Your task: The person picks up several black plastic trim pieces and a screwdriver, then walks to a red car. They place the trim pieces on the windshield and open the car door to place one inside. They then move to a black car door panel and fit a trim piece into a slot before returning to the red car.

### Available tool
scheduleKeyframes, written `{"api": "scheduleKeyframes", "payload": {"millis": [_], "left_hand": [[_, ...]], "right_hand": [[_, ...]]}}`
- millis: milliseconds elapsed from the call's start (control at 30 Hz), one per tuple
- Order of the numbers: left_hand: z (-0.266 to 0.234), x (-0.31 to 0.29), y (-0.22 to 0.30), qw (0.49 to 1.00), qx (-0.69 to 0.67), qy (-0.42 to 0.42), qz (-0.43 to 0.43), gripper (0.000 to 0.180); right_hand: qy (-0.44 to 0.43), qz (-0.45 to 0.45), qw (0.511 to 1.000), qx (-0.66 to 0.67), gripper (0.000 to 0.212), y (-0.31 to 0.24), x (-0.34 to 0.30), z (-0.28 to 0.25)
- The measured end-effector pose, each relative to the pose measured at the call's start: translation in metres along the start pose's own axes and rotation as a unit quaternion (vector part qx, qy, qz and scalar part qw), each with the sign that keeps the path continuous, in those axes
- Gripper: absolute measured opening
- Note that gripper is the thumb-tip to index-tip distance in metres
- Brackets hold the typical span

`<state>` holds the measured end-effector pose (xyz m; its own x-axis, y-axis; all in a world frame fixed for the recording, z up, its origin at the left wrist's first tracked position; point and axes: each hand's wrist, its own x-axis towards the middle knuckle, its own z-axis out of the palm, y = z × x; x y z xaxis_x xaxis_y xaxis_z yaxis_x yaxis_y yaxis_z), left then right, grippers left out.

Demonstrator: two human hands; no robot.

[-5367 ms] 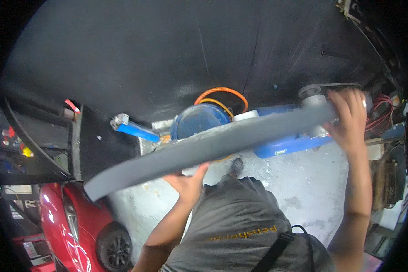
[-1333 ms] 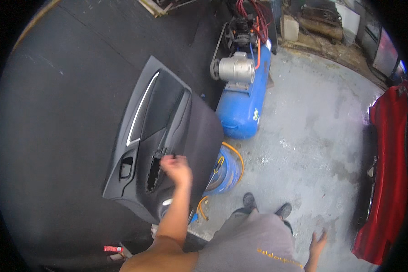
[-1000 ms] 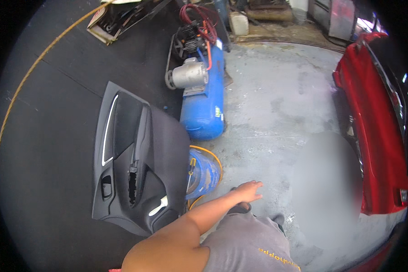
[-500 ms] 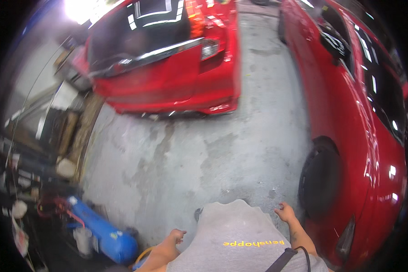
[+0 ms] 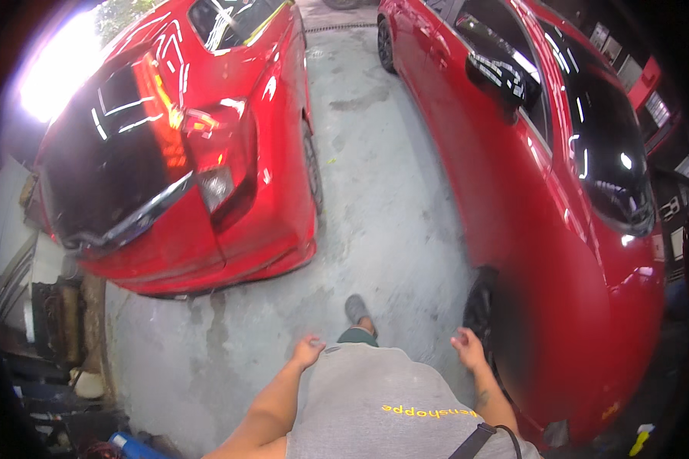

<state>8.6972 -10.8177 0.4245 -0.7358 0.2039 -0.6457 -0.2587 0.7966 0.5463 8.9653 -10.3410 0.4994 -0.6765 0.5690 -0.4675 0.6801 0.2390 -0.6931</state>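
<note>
My left hand (image 5: pixel 307 353) hangs at my side over the grey floor, its fingers loosely apart and nothing in them. On the other side, my right hand (image 5: pixel 468 349) is held low beside the front wheel (image 5: pixel 479 303) of a red car (image 5: pixel 475 176), with a small gap seeming to lie between them. Its fingers are slightly bent and empty. Ahead on the left stands a second red car (image 5: pixel 279 222), rear end towards me, with dark rear glass (image 5: pixel 99 168) and a tail light (image 5: pixel 216 187). One shoe (image 5: pixel 355 308) of mine is stepping forward.
A strip of painted concrete floor (image 5: pixel 352 168) runs between the two cars to a drain grate (image 5: pixel 344 27). Stacked parts and clutter (image 5: pixel 69 321) line the left edge, with a blue tank (image 5: pixel 130 445) at lower left. A door mirror (image 5: pixel 504 80) juts from the right car.
I have moved forward and the view has swung right. The left car now looks nearer and farther left, the blue tank has mostly left the view, and my shoe has appeared. Both hands remain empty.
</note>
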Motion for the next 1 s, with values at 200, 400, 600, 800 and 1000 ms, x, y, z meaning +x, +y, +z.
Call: {"api": "scheduleKeyframes", "payload": {"millis": [200, 400, 600, 800, 1000], "left_hand": [[-0.022, 0.163, 0.106, 0.919, 0.316, -0.234, -0.041, 0.059], [-0.081, 0.330, 0.299, 0.969, 0.222, -0.075, 0.075, 0.059], [-0.101, 0.448, 0.495, 0.993, 0.086, 0.017, 0.081, 0.054], [-0.116, 0.528, 0.506, 0.994, 0.083, 0.029, 0.061, 0.057], [-0.111, 0.622, 0.474, 0.995, 0.084, -0.028, -0.041, 0.048]], "right_hand": [[0.033, 0.271, 0.962, 0.019, 0.040, 0.121, -0.009, -0.057], [0.000, 0.380, 0.924, 0.035, 0.044, 0.066, 0.104, -0.084], [-0.015, 0.282, 0.959, 0.012, 0.050, -0.016, 0.402, -0.105], [-0.095, -0.062, 0.992, -0.054, 0.057, -0.361, 0.781, -0.124], [-0.096, -0.222, 0.960, 0.139, 0.045, -0.656, 0.966, -0.106]]}}
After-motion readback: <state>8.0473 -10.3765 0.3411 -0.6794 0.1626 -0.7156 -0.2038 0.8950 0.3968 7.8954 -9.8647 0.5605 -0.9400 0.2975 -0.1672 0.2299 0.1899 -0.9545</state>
